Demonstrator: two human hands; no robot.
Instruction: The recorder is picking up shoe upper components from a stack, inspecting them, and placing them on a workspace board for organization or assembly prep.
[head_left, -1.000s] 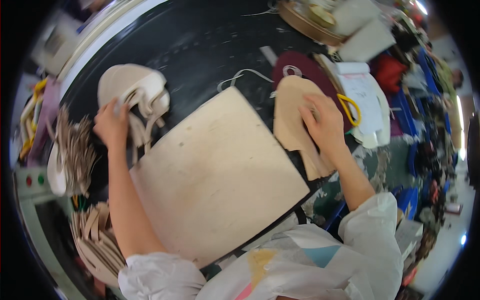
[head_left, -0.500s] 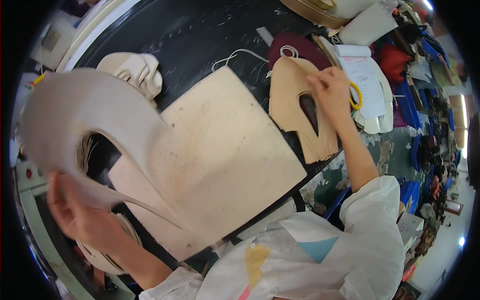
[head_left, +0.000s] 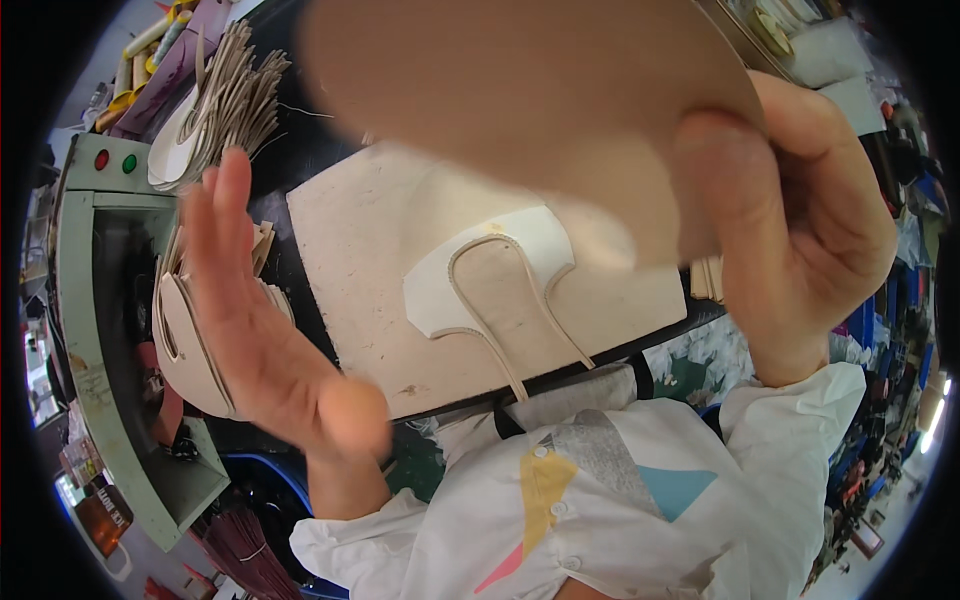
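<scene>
My right hand (head_left: 800, 230) pinches a tan, flat shoe-upper piece (head_left: 520, 90) between thumb and fingers. It is raised close to the camera and blurred, hiding the far part of the board. Below it, a U-shaped upper piece (head_left: 490, 250) lies on the pale square board (head_left: 350, 290). White backing shows around its curve, and two narrow beige legs point toward me past the board's near edge. My left hand (head_left: 255, 320) hovers by the board's left edge, fingers stretched up, holding nothing.
A fanned bundle of beige pieces (head_left: 225, 105) stands at the far left. More cut pieces (head_left: 190, 350) are stacked behind my left hand. A grey-green metal frame (head_left: 80, 290) with red and green buttons borders the left. Thread spools (head_left: 150, 55) sit in the far-left corner.
My left hand has let go of the pale piece it held; a U-shaped piece now lies on the board. My right hand has lifted a tan piece from the right-hand stack toward the camera.
</scene>
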